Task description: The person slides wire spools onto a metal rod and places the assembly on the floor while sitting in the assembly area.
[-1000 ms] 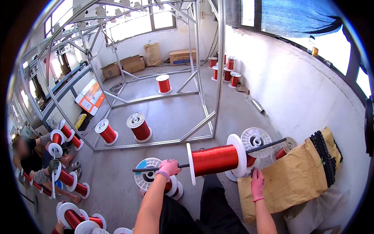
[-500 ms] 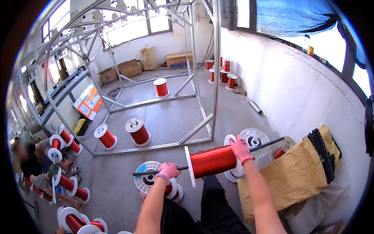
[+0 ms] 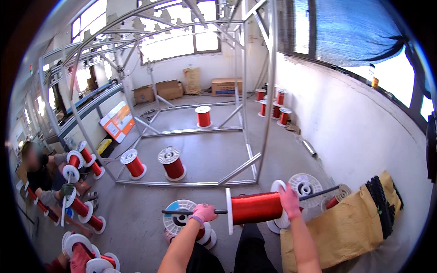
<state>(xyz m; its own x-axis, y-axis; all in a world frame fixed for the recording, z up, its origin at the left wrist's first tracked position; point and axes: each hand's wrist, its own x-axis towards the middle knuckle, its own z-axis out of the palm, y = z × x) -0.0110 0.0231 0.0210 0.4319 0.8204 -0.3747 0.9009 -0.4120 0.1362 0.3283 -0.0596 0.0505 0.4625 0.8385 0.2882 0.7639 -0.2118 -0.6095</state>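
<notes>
The large spool of glossy red wire with white plastic flanges (image 3: 255, 207) hangs level, or nearly so, in front of the person's dark-trousered legs, off the floor, with a long dark round rod (image 3: 318, 193) running through its middle and out past both ends. What's new, from where I'm standing, is the pink-gloved right hand (image 3: 290, 200): a second ago it was down below the rod, clear of the spool, and now it lies against the rim of the right flange. I'd judge that this steadies the spool from both sides. How tightly its fingers close I can't tell, as the far side is hidden. The pink-gloved left hand (image 3: 204, 212) has its fingers wrapped round the rod, left of the spool, just as before.

Beyond the left hand, a white slotted flange with a blue patch (image 3: 172, 223) stands behind the rod; on the right lies a creased tan paper sack (image 3: 337, 223). Farther out, red-wound spools (image 3: 174, 168) stand inside a silvery metal frame (image 3: 191, 183), and a co-worker (image 3: 41, 175) sits at far left.
</notes>
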